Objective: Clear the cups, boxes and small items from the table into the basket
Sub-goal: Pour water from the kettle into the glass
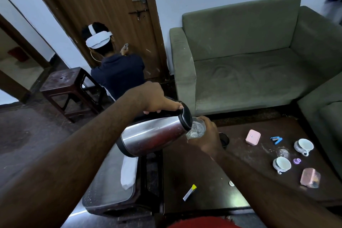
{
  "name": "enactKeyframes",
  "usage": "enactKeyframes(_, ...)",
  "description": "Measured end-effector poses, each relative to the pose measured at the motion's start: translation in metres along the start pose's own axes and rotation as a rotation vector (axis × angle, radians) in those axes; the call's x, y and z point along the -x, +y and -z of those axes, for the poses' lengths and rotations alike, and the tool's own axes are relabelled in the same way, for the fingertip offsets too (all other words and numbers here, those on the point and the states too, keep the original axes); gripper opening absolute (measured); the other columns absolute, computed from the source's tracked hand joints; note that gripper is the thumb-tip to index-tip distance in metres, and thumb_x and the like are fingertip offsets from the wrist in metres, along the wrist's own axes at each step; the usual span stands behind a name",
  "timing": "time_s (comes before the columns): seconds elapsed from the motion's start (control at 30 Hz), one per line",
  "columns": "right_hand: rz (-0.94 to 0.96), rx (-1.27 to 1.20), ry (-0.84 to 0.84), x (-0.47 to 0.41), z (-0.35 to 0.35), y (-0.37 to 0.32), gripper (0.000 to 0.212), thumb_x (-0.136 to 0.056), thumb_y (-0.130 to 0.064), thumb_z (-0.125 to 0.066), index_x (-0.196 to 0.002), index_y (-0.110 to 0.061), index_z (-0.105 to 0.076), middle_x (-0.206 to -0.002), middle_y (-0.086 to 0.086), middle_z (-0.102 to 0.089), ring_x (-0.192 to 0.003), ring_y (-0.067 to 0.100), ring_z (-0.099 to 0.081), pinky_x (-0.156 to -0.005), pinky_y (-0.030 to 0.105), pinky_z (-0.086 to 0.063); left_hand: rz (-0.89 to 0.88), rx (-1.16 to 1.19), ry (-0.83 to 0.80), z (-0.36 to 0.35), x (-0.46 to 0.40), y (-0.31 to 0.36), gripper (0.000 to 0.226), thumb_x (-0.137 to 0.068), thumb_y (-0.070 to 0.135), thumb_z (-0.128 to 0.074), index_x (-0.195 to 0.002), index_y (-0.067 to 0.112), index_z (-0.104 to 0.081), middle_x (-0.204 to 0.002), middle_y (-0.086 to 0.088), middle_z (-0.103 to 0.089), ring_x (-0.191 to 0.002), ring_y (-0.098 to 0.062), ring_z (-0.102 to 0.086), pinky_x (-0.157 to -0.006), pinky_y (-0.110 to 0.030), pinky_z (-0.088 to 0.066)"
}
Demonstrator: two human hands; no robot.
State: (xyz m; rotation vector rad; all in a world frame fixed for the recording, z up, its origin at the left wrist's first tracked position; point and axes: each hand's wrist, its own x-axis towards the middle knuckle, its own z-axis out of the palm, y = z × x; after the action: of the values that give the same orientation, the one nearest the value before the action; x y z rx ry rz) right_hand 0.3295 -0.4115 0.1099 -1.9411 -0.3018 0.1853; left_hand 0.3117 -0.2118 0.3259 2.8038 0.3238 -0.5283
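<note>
My left hand [157, 98] grips the black handle of a steel kettle [151, 133], tilted with its spout against a clear glass [197, 129] that my right hand [207, 137] holds above the dark table [194, 168]. On the table's right part lie a pink box [253, 136], a blue stapler [276, 139], two white cups [303, 146] [281, 164], an empty glass [282, 152], a purple ring [297, 161] and a pink wrapped box [310, 177]. A dark cup [224, 139] stands behind my right hand. No basket can be made out with certainty.
A yellow-tipped white packet [189, 192] and a small white disc [231, 183] lie near the table's front. A glass-topped stand [109, 185] with a white cloth sits left. A green sofa [249, 65] is behind; another person [114, 65] crouches by the door, beside a stool [68, 87].
</note>
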Motion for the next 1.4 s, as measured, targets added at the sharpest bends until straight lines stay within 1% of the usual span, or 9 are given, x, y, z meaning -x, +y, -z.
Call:
enactKeyframes(0.13,0.001,-0.012,0.011,0.002,0.002,-0.004,0.072,-0.049,-0.015,-0.087,-0.103,-0.047,-0.051,-0.106,-0.013,-0.051,-0.106,0.014,-0.054,-0.085,0.034,-0.052,-0.014,0.054,0.019,-0.013,-0.003,-0.01,0.074,-0.064,0.082,-0.058,-0.061,0.009,-0.07,-0.051,-0.002,-0.068,-0.042,-0.006,-0.058,-0.052,-0.026,-0.044)
enactKeyframes(0.4,-0.005,-0.065,0.062,-0.004,0.006,0.002,0.07,-0.051,-0.007,-0.09,-0.114,-0.016,-0.061,-0.107,0.003,-0.063,-0.102,0.023,-0.061,-0.087,0.046,-0.054,-0.011,0.276,0.129,-0.041,-0.009,-0.037,0.068,-0.061,0.083,-0.059,-0.049,0.016,-0.063,-0.042,0.009,-0.06,-0.038,0.0,-0.054,-0.05,-0.024,-0.04)
enactKeyframes(0.53,-0.022,-0.101,0.082,-0.013,0.013,-0.001,0.065,-0.039,-0.031,-0.086,-0.097,-0.04,-0.057,-0.104,0.004,-0.066,-0.096,0.024,-0.067,-0.078,0.038,-0.057,0.05,0.505,0.219,-0.06,-0.01,-0.054,0.066,-0.06,0.082,-0.063,-0.046,0.017,-0.063,-0.04,0.0,-0.058,-0.035,-0.006,-0.053,-0.047,-0.024,-0.043)
enactKeyframes(0.67,-0.061,-0.071,0.089,-0.024,0.016,0.005,0.071,-0.043,-0.024,-0.089,-0.104,-0.033,-0.053,-0.111,0.004,-0.062,-0.101,0.023,-0.064,-0.086,0.044,-0.056,0.161,0.719,0.319,-0.082,-0.013,-0.062,0.063,-0.06,0.079,-0.067,-0.045,0.018,-0.062,-0.039,0.001,-0.053,-0.035,-0.012,-0.049,-0.04,-0.024,-0.041)
enactKeyframes(0.87,-0.107,-0.008,0.088,-0.035,0.013,0.025,0.07,-0.046,-0.024,-0.088,-0.106,-0.037,-0.056,-0.102,-0.012,-0.067,-0.095,0.012,-0.067,-0.082,0.034,-0.056,0.304,1.081,0.529,-0.141,-0.022,-0.062,0.061,-0.065,0.07,-0.072,-0.042,0.016,-0.055,-0.041,-0.001,-0.047,-0.036,-0.013,-0.044,-0.04,-0.026,-0.038)
enactKeyframes(1.03,-0.157,0.035,0.041,-0.041,-0.002,0.07,0.066,-0.048,-0.021,-0.089,-0.099,-0.043,-0.053,-0.094,-0.018,-0.067,-0.089,0.003,-0.066,-0.08,0.028,-0.054,0.595,1.367,0.698,-0.219,-0.046,-0.05,0.055,-0.063,0.069,-0.071,-0.043,0.02,-0.056,-0.051,-0.002,-0.053,-0.051,-0.02,-0.05,-0.059,-0.037,-0.042)
enactKeyframes(1.17,-0.204,0.066,0.038,-0.042,-0.023,0.122,0.076,-0.048,-0.016,-0.093,-0.104,-0.043,-0.049,-0.09,-0.026,-0.061,-0.083,-0.008,-0.058,-0.073,0.0,-0.04,0.717,1.508,0.797,-0.284,-0.074,-0.042,0.051,-0.066,0.064,-0.071,-0.045,0.02,-0.055,-0.053,-0.001,-0.051,-0.054,-0.018,-0.046,-0.058,-0.036,-0.04)
enactKeyframes(1.3,-0.221,0.073,0.003,-0.046,-0.046,0.181,0.069,-0.048,-0.018,-0.087,-0.098,-0.052,-0.053,-0.093,-0.027,-0.067,-0.087,-0.009,-0.064,-0.075,0.014,-0.046,0.763,1.476,0.875,-0.347,-0.105,-0.048,0.052,-0.069,0.059,-0.069,-0.046,0.017,-0.051,-0.054,-0.006,-0.045,-0.057,-0.019,-0.042,-0.057,-0.037,-0.037)
enactKeyframes(1.4,-0.21,0.094,-0.036,-0.049,-0.06,0.224,0.068,-0.051,-0.015,-0.088,-0.106,-0.041,-0.056,-0.1,-0.021,-0.068,-0.093,0.0,-0.066,-0.081,0.027,-0.053,0.773,1.443,0.902,-0.386,-0.127,-0.055,0.05,-0.071,0.058,-0.068,-0.045,0.019,-0.052,-0.05,-0.001,-0.047,-0.053,-0.018,-0.044,-0.055,-0.036,-0.04)
